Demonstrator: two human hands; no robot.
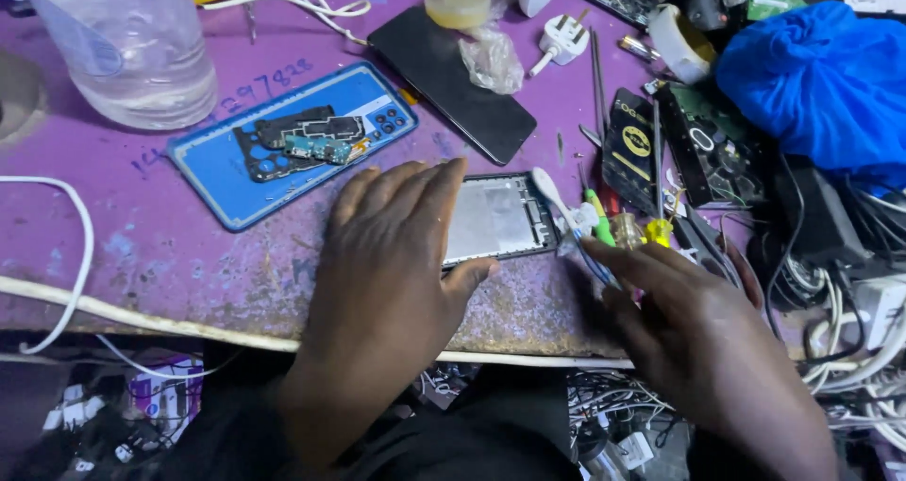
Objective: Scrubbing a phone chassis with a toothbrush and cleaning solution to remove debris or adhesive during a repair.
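Observation:
My left hand [392,254] lies flat, fingers apart, on the left part of an opened phone frame [500,217] on the purple table [142,245]. My right hand [679,320] reaches to the right of the frame, its fingertips touching a cluster of small tools: a white toothbrush [552,193], a green-handled tool [597,219] and a small yellow-capped bottle [628,228]. Whether it grips any of them is unclear. A blue phone back cover [283,141] holds loose black and green circuit parts [302,143]. A black phone screen [453,80] lies face down beyond.
A clear plastic water bottle [123,42] stands at the back left. A blue cloth [821,75], tape rolls [679,42], a white plug [562,37], circuit boards [713,151] and tangled white cables [849,330] crowd the right side. A white cable [75,245] runs along the front edge.

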